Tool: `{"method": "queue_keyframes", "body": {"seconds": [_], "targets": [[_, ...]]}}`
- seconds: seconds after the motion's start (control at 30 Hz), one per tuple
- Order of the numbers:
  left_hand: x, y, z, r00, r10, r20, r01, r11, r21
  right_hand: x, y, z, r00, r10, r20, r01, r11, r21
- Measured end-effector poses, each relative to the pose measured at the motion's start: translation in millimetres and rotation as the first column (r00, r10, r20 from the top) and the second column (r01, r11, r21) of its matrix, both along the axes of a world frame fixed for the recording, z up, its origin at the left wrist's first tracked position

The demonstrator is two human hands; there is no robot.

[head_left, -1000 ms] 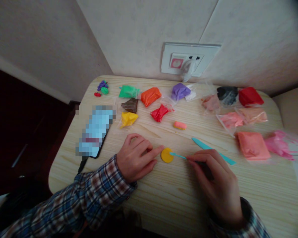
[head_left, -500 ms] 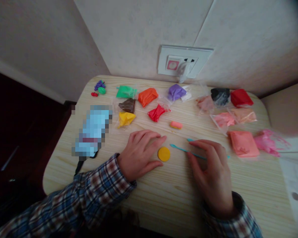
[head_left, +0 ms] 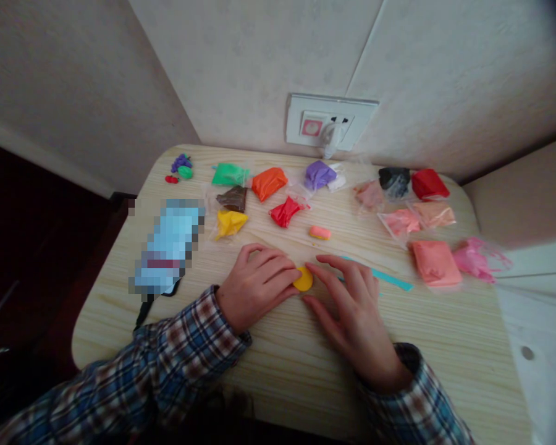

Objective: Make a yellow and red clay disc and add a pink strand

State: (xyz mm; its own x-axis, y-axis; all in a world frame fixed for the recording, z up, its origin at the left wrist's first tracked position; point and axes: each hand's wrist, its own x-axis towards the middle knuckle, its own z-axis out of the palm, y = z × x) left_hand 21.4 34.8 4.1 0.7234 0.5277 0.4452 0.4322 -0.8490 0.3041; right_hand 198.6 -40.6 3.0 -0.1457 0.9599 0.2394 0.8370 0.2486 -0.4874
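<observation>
A flat yellow clay disc (head_left: 304, 280) lies on the table between my hands. My left hand (head_left: 260, 281) has its fingers together, with the tips closed on the disc's left edge; its thumb is mostly hidden. On the other side, my right hand (head_left: 356, 312) is open, thumb and forefinger parted close to the disc's right edge. Behind and under the right hand lie blue modelling tools (head_left: 391, 279), partly covered by its fingers. Beyond the hands sits a small pink roll of clay (head_left: 320, 232) with a yellow underside.
Bags of coloured clay, among them yellow (head_left: 231, 222), red (head_left: 286, 212) and salmon (head_left: 435, 263), line the table's back and right. A blurred phone (head_left: 169, 247) with a cable lies left. Small clay fruit (head_left: 181, 167) sit at the back left corner, below a wall socket (head_left: 331, 122).
My right hand has left the blue tools and moved left to the disc. The fingers of my left hand have drawn together onto the disc's edge. The view has shifted slightly.
</observation>
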Motion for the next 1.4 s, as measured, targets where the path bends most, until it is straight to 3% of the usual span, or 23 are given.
{"method": "queue_keyframes", "body": {"seconds": [0.1, 0.23, 0.43, 0.63, 0.9, 1.4], "targets": [[-1, 0, 2.1, 0.999, -0.018, 0.030, 0.018, 1.000, 0.001, -1, 2, -0.5, 1.000, -0.008, 0.012, 0.008, 1.000, 0.025], [-7, 1, 4.6, 0.996, -0.024, 0.085, 0.025, 1.000, -0.012, 0, 1, 2.8, 0.996, -0.008, -0.090, 0.014, 0.997, 0.073], [-16, 7, 9.3, 0.995, 0.041, 0.086, -0.041, 0.999, 0.004, -2, 1, 5.8, 0.991, 0.010, -0.135, -0.011, 1.000, -0.011], [-18, 3, 1.4, 0.997, 0.016, 0.074, -0.017, 1.000, 0.009, 0, 1, 1.3, 0.981, -0.160, -0.108, 0.165, 0.985, 0.042], [-17, -9, -9.8, 0.996, -0.029, -0.081, 0.031, 0.999, 0.034, 28, -4, -8.0, 0.926, -0.374, -0.045, 0.377, 0.919, 0.119], [-17, -12, -10.3, 0.989, 0.007, -0.147, 0.001, 0.999, 0.052, 43, -4, -13.8, 0.861, -0.503, -0.079, 0.509, 0.847, 0.154]]}}
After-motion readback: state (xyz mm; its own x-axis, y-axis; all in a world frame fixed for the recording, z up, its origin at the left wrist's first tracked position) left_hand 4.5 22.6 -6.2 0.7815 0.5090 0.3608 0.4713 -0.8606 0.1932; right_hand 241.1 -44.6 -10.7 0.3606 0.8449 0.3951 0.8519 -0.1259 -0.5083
